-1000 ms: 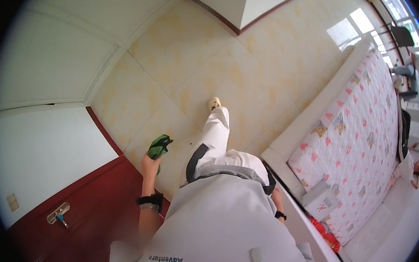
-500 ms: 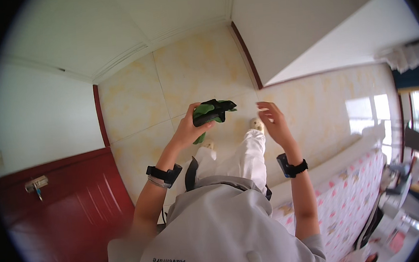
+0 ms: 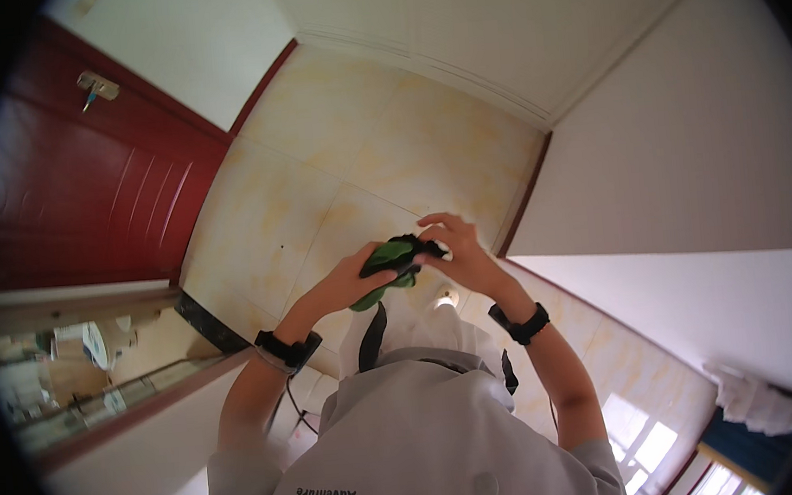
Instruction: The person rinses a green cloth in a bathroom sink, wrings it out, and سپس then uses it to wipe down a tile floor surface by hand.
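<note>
Green-and-black bundle (image 3: 389, 254): near centre, above the floor (image 3: 306, 161).
Left hand (image 3: 348, 284): pinching it from nine o'clock.
Right hand (image 3: 461, 252): at its three o'clock end, partly spread; cannot tell if pinching.
Lower green fold (image 3: 367, 299): might slip free if the left hand slackens.

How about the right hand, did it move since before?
Yes. In the view, the right hand went from below the wall's bottom corner to its left, now at the green-and-black bundle.
</note>
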A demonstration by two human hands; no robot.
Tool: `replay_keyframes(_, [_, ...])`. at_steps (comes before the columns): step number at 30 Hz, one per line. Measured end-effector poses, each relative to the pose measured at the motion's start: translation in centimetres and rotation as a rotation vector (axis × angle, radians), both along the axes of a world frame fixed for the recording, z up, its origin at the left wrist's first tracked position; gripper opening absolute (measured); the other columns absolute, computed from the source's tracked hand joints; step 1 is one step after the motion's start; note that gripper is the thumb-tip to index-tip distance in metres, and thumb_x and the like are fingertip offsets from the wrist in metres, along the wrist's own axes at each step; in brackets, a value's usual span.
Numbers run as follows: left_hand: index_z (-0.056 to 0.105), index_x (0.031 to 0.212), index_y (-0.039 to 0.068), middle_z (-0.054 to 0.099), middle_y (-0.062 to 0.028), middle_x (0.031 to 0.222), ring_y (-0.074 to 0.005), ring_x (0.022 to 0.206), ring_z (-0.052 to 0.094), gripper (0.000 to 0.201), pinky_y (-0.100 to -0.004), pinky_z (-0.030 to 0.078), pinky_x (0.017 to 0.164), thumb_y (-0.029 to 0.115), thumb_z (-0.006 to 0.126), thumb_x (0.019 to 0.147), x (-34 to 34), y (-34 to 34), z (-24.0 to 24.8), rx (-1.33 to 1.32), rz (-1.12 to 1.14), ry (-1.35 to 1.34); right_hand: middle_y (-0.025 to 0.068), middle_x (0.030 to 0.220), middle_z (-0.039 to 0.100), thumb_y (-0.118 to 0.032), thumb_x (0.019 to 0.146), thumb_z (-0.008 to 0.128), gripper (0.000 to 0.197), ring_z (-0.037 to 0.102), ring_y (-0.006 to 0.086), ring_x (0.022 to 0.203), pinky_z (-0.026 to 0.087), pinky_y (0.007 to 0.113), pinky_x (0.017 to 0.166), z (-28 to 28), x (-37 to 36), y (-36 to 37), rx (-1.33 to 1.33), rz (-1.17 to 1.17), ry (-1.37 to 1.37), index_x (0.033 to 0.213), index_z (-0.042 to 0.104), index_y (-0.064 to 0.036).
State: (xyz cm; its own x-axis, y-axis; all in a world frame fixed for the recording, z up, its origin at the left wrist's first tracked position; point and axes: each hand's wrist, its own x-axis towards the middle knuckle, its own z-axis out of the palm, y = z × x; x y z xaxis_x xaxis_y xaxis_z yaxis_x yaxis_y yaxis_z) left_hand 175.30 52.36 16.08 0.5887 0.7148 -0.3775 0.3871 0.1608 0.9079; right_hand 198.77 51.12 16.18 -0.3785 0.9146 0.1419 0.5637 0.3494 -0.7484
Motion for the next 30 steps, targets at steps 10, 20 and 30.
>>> replay_keyframes(10, [0.038,0.131,0.006,0.056,-0.0112,0.110,-0.0183,0.099,0.054,0.051,-0.0309,0.043,0.085,0.024,0.059,0.088,-9.0,-8.7,-0.7,-0.036,0.463,-0.147,0.0168,0.093,0.055,-0.001,0.072,0.064,0.029,0.055,0.0364,0.084,0.045,0.039,0.071,0.0,-8.6,-1.3,-0.338,0.270,0.146,0.097,0.051,-0.0025])
replay_keyframes(20, [0.058,0.099,0.005,0.060,-0.0149,0.100,-0.0317,0.096,0.057,0.019,-0.0448,0.046,0.077,0.018,0.049,0.088,-32.6,-24.2,-15.8,0.188,0.275,1.199,0.0106,0.095,0.056,0.004,0.072,0.060,0.027,0.057,0.0350,0.082,0.047,0.040,0.066,-0.2,-1.7,-0.7,0.007,0.078,-0.204,0.096,0.053,-0.0048])
replay_keyframes(30, [0.059,0.099,0.004,0.059,-0.0098,0.098,-0.0250,0.092,0.057,0.015,-0.0307,0.046,0.081,0.010,0.058,0.085,-17.1,-0.6,-4.9,0.735,0.424,0.246,0.0122,0.094,0.057,0.002,0.076,0.061,0.024,0.058,0.0331,0.080,0.046,0.037,0.067,4.5,-6.5,4.5,0.099,0.095,-0.112,0.098,0.054,-0.0050])
